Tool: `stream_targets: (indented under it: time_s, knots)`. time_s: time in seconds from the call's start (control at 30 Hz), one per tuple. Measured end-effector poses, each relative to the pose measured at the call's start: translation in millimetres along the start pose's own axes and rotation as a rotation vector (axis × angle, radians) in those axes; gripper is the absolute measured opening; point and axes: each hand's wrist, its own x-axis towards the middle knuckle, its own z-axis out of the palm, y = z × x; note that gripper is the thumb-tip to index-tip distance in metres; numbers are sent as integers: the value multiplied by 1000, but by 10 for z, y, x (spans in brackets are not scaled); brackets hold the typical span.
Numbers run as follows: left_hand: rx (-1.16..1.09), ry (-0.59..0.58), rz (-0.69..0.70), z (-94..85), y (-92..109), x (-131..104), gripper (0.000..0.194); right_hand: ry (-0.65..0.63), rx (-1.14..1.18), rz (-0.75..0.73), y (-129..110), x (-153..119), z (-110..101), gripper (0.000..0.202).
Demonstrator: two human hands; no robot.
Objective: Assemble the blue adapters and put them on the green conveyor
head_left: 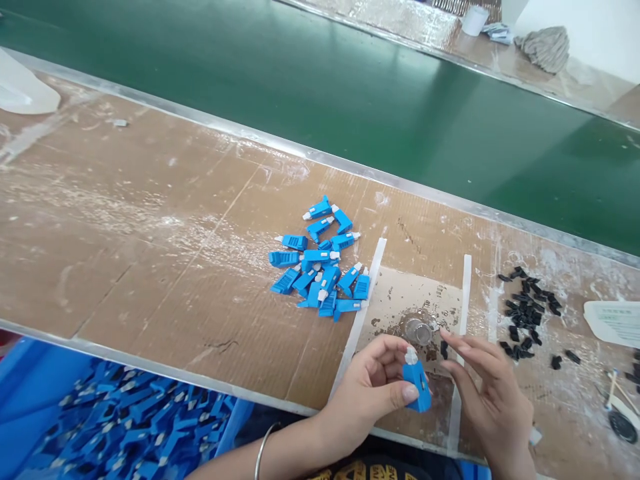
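Observation:
My left hand [373, 383] is closed around a blue plastic piece [417, 388] with a white tip pointing up and a slot in its side. Just right of it, my right hand [487, 383] pinches a small black plastic piece [444, 349] between thumb and fingertips. Beside those fingertips stands a small clear cup [419, 331] on a wet, spotted sheet [390, 300]. Left of the sheet lies a loose pile of similar blue pieces [317, 257] with white tips. Small black pieces [525, 307] are scattered to the right of my right hand.
Two white strips [467, 287] flank the sheet on the cardboard-covered table [150, 233]. A green conveyor belt [300, 100] runs behind. At lower left, a blue bin [25, 387] holds many blue pieces. Cotton swabs [612, 390] lie at right; a grey cloth [545, 50] lies beyond the belt.

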Motion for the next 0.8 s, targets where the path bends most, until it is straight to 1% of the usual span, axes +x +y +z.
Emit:
stream_targets:
  time_s: [0.07,0.1,0.17,0.4,0.6,0.67,0.7,0.8]
  knots:
    - [15,22,13,-37,-1,-1,40,-73,-202,-132,50,89,4,20]
    - [17,31,14,-55,-5,-1,40,-103,-260,-166,63,124,5,19]
    - [20,38,19,-82,-18,0,40,-150,-296,-195,63,175,6,17]
    - [12,28,26,-101,-35,26,38,-236,-358,-235,23,217,7,17]
    - [16,39,17,-102,-19,10,37,-276,-406,-214,54,195,-7,26]
    - [13,43,13,-100,-19,16,38,-239,-366,-183,28,184,-20,25]
    - [8,46,9,-94,-18,22,38,-207,-301,-151,2,177,-30,23]
    - [-21,52,-7,-51,-9,42,40,-87,71,13,-115,145,-67,19]
